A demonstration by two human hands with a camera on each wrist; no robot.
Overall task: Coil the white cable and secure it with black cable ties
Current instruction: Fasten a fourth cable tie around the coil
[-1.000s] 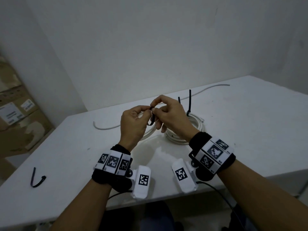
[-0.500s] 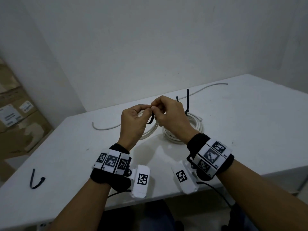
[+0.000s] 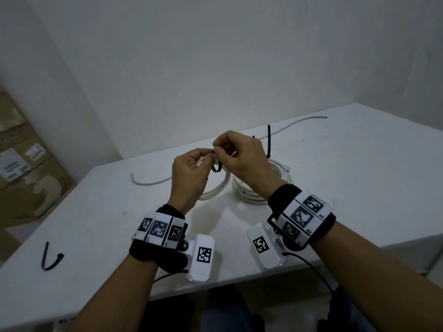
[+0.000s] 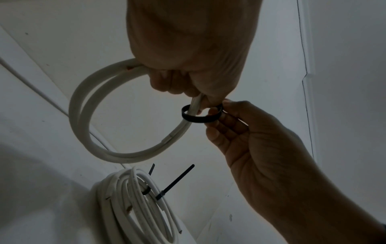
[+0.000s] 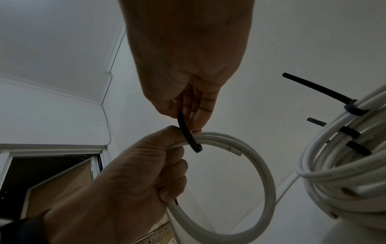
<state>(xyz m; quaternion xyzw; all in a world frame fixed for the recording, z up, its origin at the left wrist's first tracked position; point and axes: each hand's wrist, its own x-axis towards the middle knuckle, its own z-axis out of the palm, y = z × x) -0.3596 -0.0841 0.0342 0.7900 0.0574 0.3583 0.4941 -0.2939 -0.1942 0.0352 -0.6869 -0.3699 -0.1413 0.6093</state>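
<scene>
My left hand (image 3: 191, 173) grips a small coil of white cable (image 4: 87, 118) (image 5: 261, 173) (image 3: 215, 190), lifted a little above the table. A black cable tie (image 4: 198, 118) (image 5: 188, 133) (image 3: 217, 168) loops around the coil's strands just beside my left fingers. My right hand (image 3: 239, 159) pinches the tie's ends between thumb and fingertips, right against the left thumb. A larger white coil (image 3: 275, 185) (image 4: 135, 206) (image 5: 344, 165) lies on the table under my right wrist, bound with black ties (image 5: 353, 108) whose tails stick up.
A spare black cable tie (image 3: 49, 257) lies near the white table's (image 3: 359, 188) front left corner. Loose white cable ends (image 3: 148, 182) trail left and toward the back right (image 3: 302, 121). Cardboard boxes (image 3: 21, 168) stand beyond the table's left edge.
Both hands stay together at the small coil and have risen slightly. The tie loop hangs lower beneath my fingers than a second ago.
</scene>
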